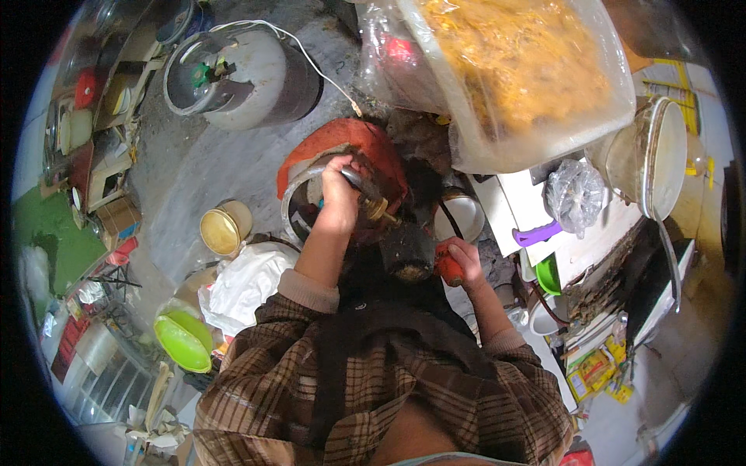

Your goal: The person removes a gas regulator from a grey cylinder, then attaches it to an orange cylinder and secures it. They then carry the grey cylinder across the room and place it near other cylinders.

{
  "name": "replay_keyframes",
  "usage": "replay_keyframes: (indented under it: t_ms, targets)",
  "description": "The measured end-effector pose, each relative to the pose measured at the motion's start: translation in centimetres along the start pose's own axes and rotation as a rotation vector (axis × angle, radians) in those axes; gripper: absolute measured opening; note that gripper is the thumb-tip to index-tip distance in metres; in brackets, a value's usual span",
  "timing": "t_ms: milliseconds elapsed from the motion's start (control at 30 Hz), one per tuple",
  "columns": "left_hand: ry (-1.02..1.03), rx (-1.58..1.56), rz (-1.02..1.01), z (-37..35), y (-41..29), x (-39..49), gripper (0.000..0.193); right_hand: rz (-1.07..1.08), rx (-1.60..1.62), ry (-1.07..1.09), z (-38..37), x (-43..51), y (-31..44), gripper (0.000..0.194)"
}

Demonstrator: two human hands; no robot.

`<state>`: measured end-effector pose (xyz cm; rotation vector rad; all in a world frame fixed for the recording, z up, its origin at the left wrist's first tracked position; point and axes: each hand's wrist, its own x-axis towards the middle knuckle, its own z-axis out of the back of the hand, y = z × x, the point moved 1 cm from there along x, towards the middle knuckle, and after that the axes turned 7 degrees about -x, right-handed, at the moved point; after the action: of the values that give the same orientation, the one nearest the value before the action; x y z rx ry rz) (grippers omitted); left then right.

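Note:
My left hand [340, 195] grips a grey metal fitting [354, 176] with a brass end [377, 208], just over the round metal collar [287, 204] of a gas cylinder with a worn red body [355, 135]. My fingers partly hide the fitting and the inside of the collar. At the right, my right hand [466, 262] is closed around a red handle [450, 265]. A black hose or cord [451, 220] runs down towards that hand. Between my hands is a dark, cup-shaped metal piece [409, 253]; whether it joins the red handle I cannot tell.
A grey gas cylinder [262, 78] with a green valve knob stands ahead left, near a white cable [303, 51]. A plastic-wrapped tub of orange food [524, 76] looms ahead right. Beside me are a yellowish bucket [220, 230], a white bag [253, 279] and a purple-handled tool [536, 235].

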<state>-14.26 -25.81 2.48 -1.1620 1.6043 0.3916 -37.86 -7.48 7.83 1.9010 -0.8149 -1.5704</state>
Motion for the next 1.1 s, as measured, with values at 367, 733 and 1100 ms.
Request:
replay_keyframes:
  t_ms: [367, 733, 1100]
  targets:
    - [-0.027, 0.037, 0.034, -0.5, -1.0, -0.3, 0.024, -0.002, -0.085, 0.024, 0.7, 0.6, -0.6, 0.033]
    - [-0.440, 0.441, -0.413, 18.1, -7.4, -7.0, 0.035, -0.054, 0.006, 0.150, -0.6, 3.3, 3.0, 0.031]
    - [-0.172, -0.055, 0.142, 13.9, -4.7, -3.7, 0.044, 0.136, -0.129, 0.073, -6.6, 10.0, 7.8, 0.035]
